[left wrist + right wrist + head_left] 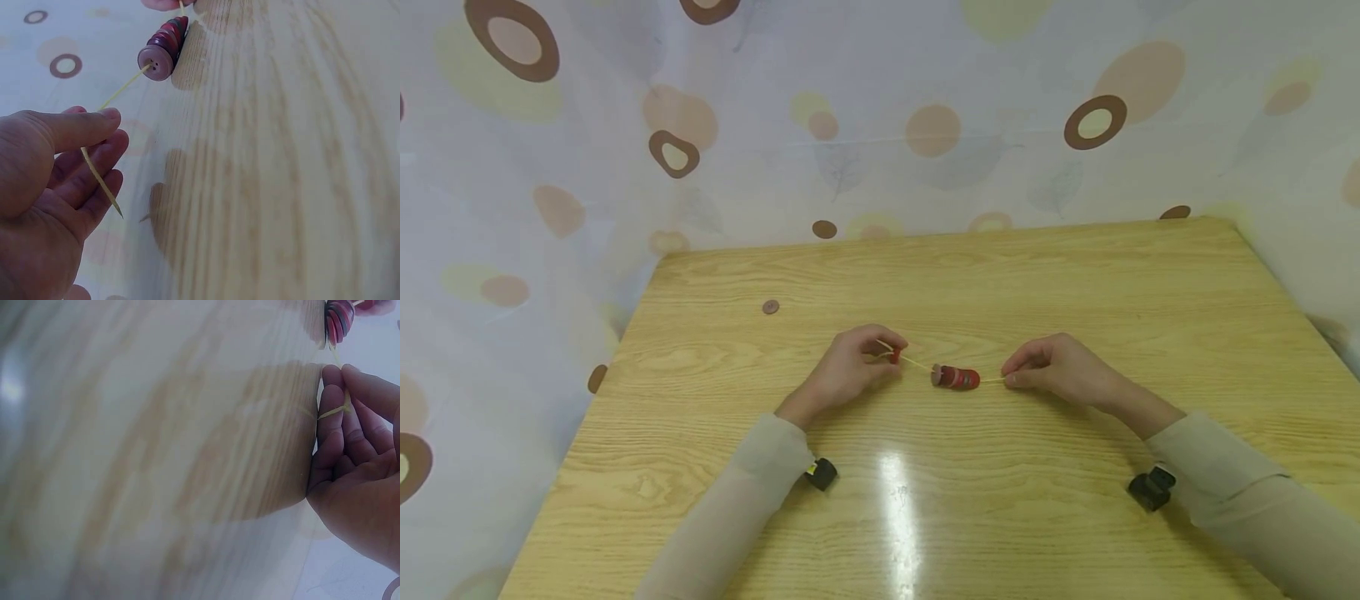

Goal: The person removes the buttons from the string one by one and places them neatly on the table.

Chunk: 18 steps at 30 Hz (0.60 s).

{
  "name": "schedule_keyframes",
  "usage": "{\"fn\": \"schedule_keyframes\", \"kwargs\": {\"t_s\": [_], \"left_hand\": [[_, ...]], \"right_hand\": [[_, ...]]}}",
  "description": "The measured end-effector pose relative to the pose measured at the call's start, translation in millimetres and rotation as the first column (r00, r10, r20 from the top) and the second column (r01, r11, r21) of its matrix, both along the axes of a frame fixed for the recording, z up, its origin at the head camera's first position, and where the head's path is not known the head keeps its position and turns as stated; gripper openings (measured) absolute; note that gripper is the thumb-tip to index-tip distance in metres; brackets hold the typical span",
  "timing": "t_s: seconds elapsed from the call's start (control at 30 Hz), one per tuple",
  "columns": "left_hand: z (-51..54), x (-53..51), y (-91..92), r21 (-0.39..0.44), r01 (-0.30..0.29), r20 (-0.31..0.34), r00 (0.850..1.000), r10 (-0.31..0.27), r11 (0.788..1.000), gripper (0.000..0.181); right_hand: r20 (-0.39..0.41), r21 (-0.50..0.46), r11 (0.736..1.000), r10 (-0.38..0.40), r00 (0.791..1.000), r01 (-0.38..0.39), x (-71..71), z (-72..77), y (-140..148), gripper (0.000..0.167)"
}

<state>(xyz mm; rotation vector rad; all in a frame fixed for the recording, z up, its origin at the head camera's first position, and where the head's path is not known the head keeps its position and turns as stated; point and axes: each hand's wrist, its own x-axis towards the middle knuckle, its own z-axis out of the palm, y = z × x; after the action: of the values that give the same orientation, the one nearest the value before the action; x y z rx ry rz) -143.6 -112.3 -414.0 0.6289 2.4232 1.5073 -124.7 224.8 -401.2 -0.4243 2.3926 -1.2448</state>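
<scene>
A yellow string (pixel 917 364) runs between the two hands, with a stack of red, dark and pinkish buttons (pixel 958 378) threaded on it. The end button nearest the left hand, a pinkish-brown one (pixel 156 62), shows its holes with the string coming out. My left hand (pixel 853 364) pinches a small red button (pixel 895 356) on the string between thumb and fingers; the string's loose tip (pixel 112 200) hangs below the fingers. To the right of the stack, my right hand (pixel 1063 371) pinches the string's other end (pixel 337 412) between thumb and forefinger.
A single brown button (pixel 771 307) lies on the wooden table (pixel 1037 283), beyond the left hand. A patterned curtain (pixel 880 117) stands along the table's back and sides. Small black cameras (pixel 822 474) are worn at both wrists.
</scene>
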Motion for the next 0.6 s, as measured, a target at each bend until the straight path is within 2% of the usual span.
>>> {"fn": "schedule_keyframes", "kwargs": {"t_s": [0.6], "left_hand": [[1.6,0.2,-6.8,0.056,-0.03,0.044,0.999,0.027,0.998,0.029]], "right_hand": [[0.007,0.016,1.0,-0.008,1.0,0.008,-1.2,-1.1,0.7,0.021]]}}
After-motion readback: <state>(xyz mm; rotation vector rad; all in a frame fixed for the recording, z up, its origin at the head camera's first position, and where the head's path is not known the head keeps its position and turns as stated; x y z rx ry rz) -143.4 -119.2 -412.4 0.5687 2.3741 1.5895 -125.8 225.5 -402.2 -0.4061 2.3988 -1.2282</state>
